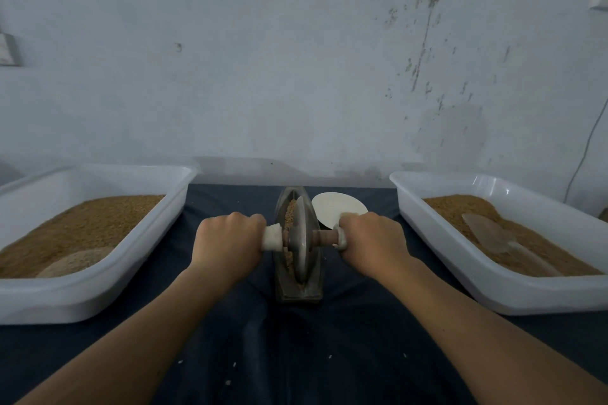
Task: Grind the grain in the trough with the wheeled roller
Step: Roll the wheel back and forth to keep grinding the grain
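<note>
Grey metal disc roller (pixel 301 237) sits mid-trough in the narrow dark boat-shaped trough (pixel 297 289), brown grain (pixel 289 214) at 12 o'clock. Left hand (pixel 228 240) and right hand (pixel 373 242) wrap the axle handles. Best kept level, with even downward pressure and full-length strokes.

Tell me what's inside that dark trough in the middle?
Brown grain lies inside the trough, beside the wheeled roller standing in it. The roller's disc covers the trough's bottom, so any grain under it cannot be seen.

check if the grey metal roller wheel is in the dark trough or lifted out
In. The grey metal roller wheel stands upright, lower rim sunk between the walls of the dark trough, brown grain beside it.
</note>
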### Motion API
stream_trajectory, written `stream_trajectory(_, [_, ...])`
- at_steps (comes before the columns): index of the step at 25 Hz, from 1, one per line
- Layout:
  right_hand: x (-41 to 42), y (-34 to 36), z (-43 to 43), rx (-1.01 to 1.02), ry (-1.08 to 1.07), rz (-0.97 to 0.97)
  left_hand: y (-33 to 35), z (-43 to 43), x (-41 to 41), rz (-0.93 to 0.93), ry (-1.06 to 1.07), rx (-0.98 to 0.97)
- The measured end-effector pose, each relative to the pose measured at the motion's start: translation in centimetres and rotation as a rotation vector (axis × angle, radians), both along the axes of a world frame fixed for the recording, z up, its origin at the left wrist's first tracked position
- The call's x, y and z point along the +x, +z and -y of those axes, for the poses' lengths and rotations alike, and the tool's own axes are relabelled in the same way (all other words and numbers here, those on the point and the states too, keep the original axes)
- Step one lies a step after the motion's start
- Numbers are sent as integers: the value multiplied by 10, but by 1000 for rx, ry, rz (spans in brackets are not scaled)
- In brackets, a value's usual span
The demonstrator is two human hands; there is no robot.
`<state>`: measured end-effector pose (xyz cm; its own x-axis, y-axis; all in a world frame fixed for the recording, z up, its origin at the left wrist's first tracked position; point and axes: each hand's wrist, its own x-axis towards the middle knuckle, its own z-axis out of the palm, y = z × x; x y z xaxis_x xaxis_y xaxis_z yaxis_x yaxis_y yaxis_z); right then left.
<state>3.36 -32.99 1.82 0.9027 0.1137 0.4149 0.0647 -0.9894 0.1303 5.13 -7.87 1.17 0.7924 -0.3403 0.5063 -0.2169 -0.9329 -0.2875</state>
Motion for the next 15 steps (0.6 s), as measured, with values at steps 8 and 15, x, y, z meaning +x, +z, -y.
stream_trajectory(8, [0,7,-2,-32,10,-27,0,-4,-4,-47,6,-43])
stream_trajectory(15, [-5,10,-2,-102,20,44,5,-7,-12,-25,10,-46])
